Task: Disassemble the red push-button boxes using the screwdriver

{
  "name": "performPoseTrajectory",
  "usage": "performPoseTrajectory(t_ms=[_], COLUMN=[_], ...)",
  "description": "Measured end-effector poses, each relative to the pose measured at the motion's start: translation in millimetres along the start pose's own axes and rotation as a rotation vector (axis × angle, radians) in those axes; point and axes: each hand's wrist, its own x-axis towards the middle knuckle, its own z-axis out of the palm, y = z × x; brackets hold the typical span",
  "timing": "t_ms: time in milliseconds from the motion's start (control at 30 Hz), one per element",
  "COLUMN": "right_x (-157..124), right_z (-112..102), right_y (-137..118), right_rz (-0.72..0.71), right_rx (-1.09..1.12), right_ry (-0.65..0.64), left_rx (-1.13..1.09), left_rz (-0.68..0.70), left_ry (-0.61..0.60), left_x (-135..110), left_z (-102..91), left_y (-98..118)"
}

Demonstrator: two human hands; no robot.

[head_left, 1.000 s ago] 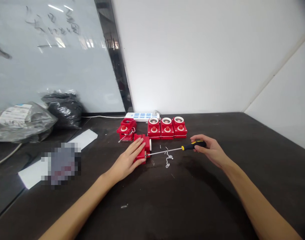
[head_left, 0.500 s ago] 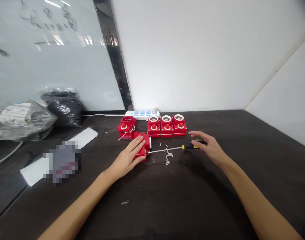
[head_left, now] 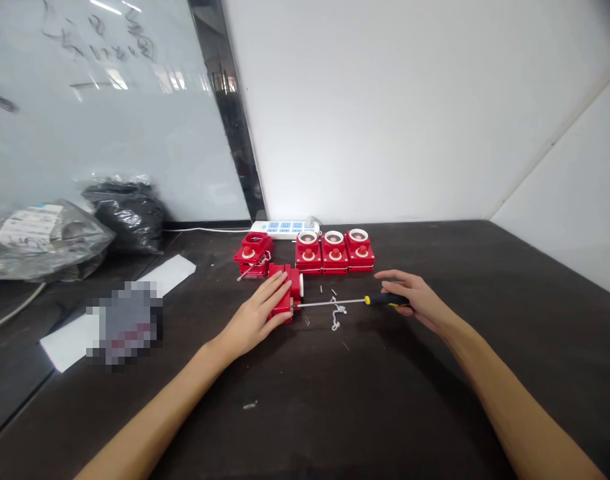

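My left hand [head_left: 259, 310] is closed over a red alarm box [head_left: 295, 283] lying on its side, its white ring facing right. Between the fingers of my right hand [head_left: 419, 300] is the black and yellow handle of a screwdriver [head_left: 335, 303]. Its long shaft runs level to the left, and the tip meets the side of the box by my left thumb. Whether the tip sits in a screw is too small to tell. Under the shaft lies a tangled white cord [head_left: 335, 319], with small metal pins [head_left: 333, 292] just behind it.
Three red alarm boxes [head_left: 335, 257] with white rings stand in a row behind. An opened red box [head_left: 253, 253] sits left of them, before a white power strip [head_left: 285, 230]. Plastic bags [head_left: 129, 213] and white paper [head_left: 172, 275] lie left on the dark table [head_left: 335, 413].
The fingers of my right hand have shifted their grip around the screwdriver handle, and the handle has turned a little. My left hand and the red box stay in place.
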Motion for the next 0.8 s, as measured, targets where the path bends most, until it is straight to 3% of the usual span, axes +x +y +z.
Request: performPoseTrajectory(t_ms=[200, 333, 400, 467, 567, 800], right_x=[1.2, -0.3, -0.2, 1.0, 3.7, 3.2], right_z=[0.1, -2.0, -3.6, -4.7, -5.4, -13.1], right_y=[2.7, -0.3, -1.2, -0.5, 2.6, 3.8], right_rz=[-0.143, -0.246, -0.213, -0.093, -0.017, -0.337], right_rx=[0.067, 0.144, 0.143, 0.065, -0.077, -0.056], right_ry=[0.081, 0.064, 0.013, -0.013, 0.032, 0.02], left_rx=[0.001, 0.004, 0.005, 0.005, 0.005, 0.002], left_rz=[0.019, 0.016, 0.016, 0.016, 0.015, 0.008], left_ry=[0.01, 0.017, 0.021, 0.026, 0.016, 0.005], left_x=[0.6, -0.1, -0.4, -0.5, -0.6, -0.2], left_z=[1.2, 2.1, 2.7, 3.2, 3.4, 0.8], left_y=[-2.4, -3.2, -3.3, -3.4, -3.7, -1.9])
